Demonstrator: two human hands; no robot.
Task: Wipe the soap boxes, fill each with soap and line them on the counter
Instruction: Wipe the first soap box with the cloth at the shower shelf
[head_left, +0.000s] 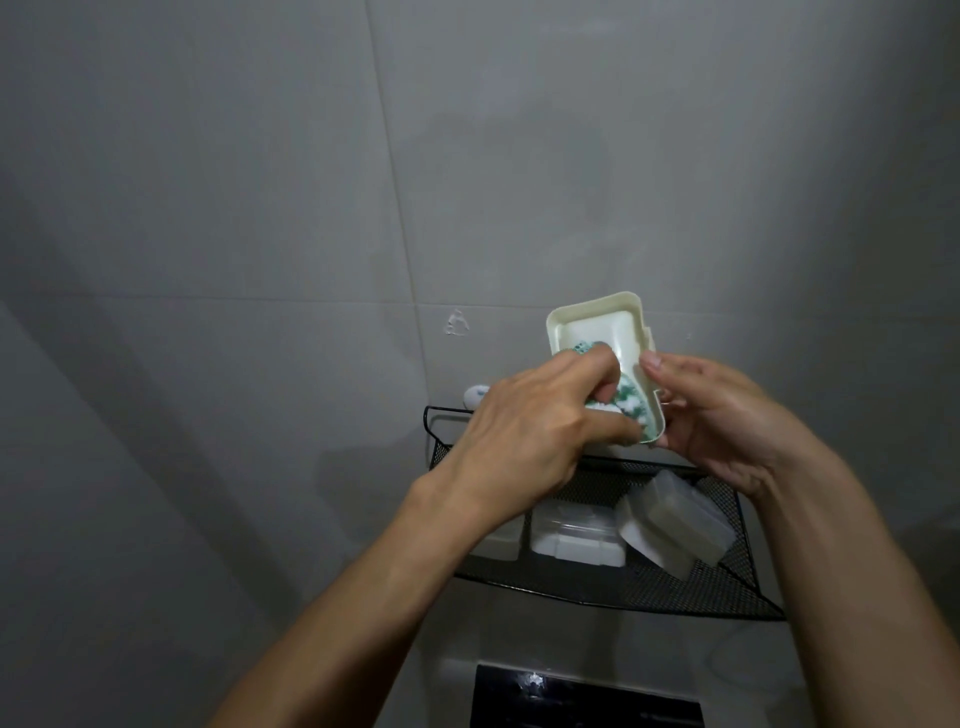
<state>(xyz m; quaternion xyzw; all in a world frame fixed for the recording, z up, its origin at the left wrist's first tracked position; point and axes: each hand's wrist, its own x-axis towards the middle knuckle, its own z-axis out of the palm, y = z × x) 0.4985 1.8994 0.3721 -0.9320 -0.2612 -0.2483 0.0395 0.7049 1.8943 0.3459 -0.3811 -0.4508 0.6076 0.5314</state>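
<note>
Above a black mesh shelf (727, 587) holding two soap boxes (576, 535), one cream soap box (597, 332): right hand (727, 415) fingers grip it, left hand (524, 431) fingers pinch a green-patterned cloth (270, 410) inside; grey tiled wall (260, 208).

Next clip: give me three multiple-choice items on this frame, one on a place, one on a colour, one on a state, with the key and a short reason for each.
1. Where are the other soap boxes?
A. in the black mesh rack
B. on the floor
C. in a sink

2. What colour is the held box?
A. red
B. cream
C. black

3. What is the left hand doing?
A. hanging idle
B. pointing at the wall
C. pressing a cloth into the box

Key:
1 A: soap boxes sit in the mesh rack.
2 B: the held box is cream.
3 C: the left hand grips a green-and-white cloth inside the box that the right hand holds.
</note>
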